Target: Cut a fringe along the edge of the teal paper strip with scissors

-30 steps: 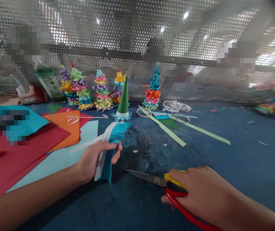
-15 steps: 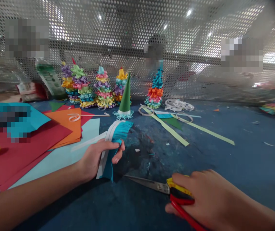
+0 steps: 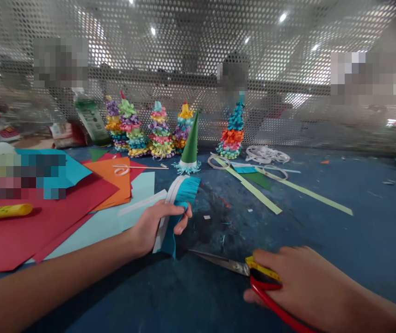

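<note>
My left hand (image 3: pixel 156 226) pinches a blue paper strip (image 3: pixel 181 193) between thumb and fingers. The strip's far end is cut into fringe and curls away; a white band runs along its left side. In my right hand (image 3: pixel 298 277) are scissors (image 3: pixel 232 264) with red and yellow handles. Their blades look closed and point left, a short way from the strip's lower end and apart from it. Beyond my left hand stands a green paper cone (image 3: pixel 189 143) with pale blue fringe round its base.
Several fringed paper trees (image 3: pixel 158 134) line the back, before a perforated metal screen (image 3: pixel 191 83). Red paper sheets (image 3: pixel 69 208) and a yellow tube (image 3: pixel 7 212) lie at left. Light green strips (image 3: pixel 260 196) and white tape coils (image 3: pixel 267 154) lie right of the cone. A green-labelled bottle (image 3: pixel 92 118) leans behind.
The view has turned slightly left, so everything appears shifted right. Both hands keep their hold on the strip and the scissors, with little other change.
</note>
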`<state>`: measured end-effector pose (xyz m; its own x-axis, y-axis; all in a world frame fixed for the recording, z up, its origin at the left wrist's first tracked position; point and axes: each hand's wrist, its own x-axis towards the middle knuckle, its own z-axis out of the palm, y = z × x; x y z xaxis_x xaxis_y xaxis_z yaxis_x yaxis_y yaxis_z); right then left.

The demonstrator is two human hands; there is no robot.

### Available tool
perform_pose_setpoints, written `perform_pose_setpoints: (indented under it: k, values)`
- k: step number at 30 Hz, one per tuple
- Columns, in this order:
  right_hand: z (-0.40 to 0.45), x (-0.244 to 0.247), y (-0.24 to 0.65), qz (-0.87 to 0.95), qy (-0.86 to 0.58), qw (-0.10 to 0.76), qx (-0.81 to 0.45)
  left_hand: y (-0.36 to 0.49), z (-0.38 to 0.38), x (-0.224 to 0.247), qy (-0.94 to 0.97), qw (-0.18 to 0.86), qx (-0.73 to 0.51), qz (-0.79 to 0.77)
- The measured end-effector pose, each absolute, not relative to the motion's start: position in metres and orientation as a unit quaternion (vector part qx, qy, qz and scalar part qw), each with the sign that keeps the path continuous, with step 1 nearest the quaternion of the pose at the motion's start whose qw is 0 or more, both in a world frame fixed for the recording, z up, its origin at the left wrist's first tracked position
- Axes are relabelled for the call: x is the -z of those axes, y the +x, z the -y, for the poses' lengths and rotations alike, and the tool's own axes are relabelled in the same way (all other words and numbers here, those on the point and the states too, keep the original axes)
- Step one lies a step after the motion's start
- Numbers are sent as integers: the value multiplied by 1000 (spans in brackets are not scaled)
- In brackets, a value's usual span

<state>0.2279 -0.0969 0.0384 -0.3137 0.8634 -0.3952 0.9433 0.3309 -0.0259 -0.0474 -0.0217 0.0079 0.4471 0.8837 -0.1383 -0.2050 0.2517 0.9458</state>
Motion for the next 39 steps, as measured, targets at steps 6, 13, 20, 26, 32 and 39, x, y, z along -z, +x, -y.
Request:
perform_pose_setpoints:
  k: [6, 13, 20, 26, 32, 39]
  values:
    - [97, -40, 226, -799, 570, 147, 126, -48, 21, -5, 475, 713, -387, -342]
    - [96, -44, 226, -788, 574, 179, 135, -48, 22, -7, 476, 714, -385, -339]
    - [96, -45, 224, -786, 574, 189, 130, -48, 23, -6, 479, 716, -379, -338]
    - [96, -37, 232, -795, 568, 164, 136, -47, 26, -7, 494, 722, -352, -334]
    - [96, -27, 234, -801, 585, 57, 118, -46, 26, -8, 495, 705, -379, -339]
    - [95, -28, 233, -797, 592, 58, 110, -49, 31, -7, 512, 695, -367, -347]
